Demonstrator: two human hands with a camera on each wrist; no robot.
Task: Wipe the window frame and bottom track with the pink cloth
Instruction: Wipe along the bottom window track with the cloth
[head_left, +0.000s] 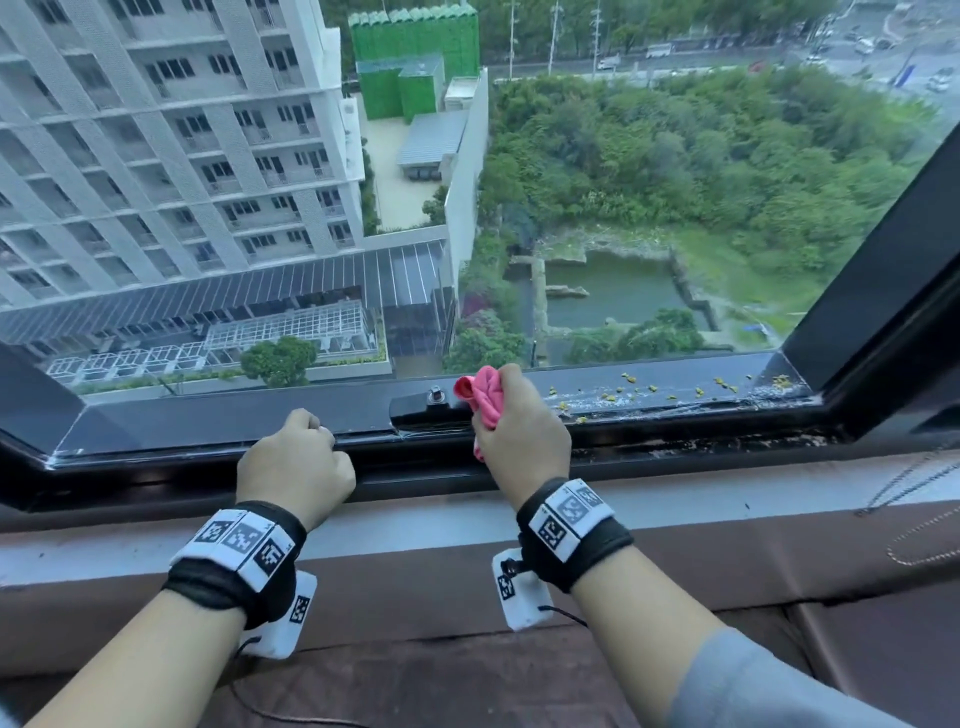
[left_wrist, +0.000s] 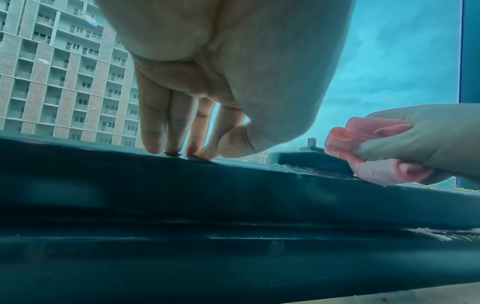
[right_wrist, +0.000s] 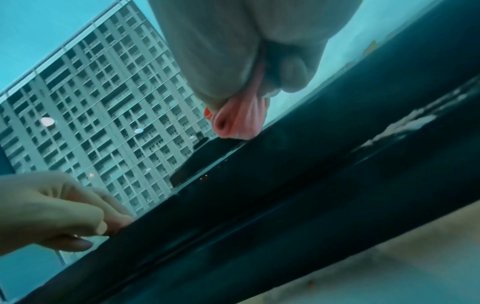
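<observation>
My right hand (head_left: 514, 415) grips a bunched pink cloth (head_left: 483, 395) and holds it against the dark bottom rail of the window frame (head_left: 208, 421), right beside the black latch (head_left: 431, 402). The cloth (left_wrist: 363, 133) bulges out above and below the fist, and its lower folds (right_wrist: 236, 121) touch the rail edge. My left hand (head_left: 322, 431) rests on the rail further left, fingertips (left_wrist: 176, 151) pressing down on its top edge and holding nothing. The bottom track (head_left: 701, 447) runs below the rail and shows whitish grime on the right.
Yellow crumbs and grey dust (head_left: 623, 395) lie scattered on the rail right of the cloth. The right upright of the frame (head_left: 883, 291) rises at an angle. A grey sill (head_left: 415, 525) and brown padded surface (head_left: 467, 675) lie nearest me. A thin cord (head_left: 909, 483) lies at right.
</observation>
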